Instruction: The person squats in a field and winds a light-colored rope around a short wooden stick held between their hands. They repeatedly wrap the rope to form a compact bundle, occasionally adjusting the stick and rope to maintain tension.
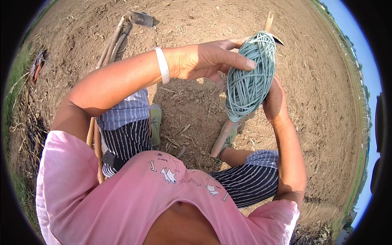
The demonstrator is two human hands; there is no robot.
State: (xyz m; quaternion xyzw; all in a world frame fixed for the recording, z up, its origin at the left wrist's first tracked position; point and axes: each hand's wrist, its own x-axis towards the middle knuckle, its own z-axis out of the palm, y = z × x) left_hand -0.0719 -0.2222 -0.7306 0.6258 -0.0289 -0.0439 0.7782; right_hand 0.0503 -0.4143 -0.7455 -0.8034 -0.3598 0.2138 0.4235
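A thick bundle of pale green-blue cord (251, 77) is wound around a wooden stick (222, 139). The stick's ends stick out at the top and bottom of the winding. My left hand (216, 61) grips the bundle from its left side, the thumb lying across the strands. From the lower right, my right hand (275, 102) cups the bundle, and most of its fingers are hidden behind the cord. A dark pointed tip (278, 40) shows beside the stick near the upper end; its kind is unclear.
Dry, straw-strewn soil (188, 106) lies around my feet. To my left, a hoe with a metal blade (141, 18) and long wooden handles (108, 51) rests. Dry stalks (28, 130) and grass line the left edge. My green shoes (155, 122) stand apart below the bundle.
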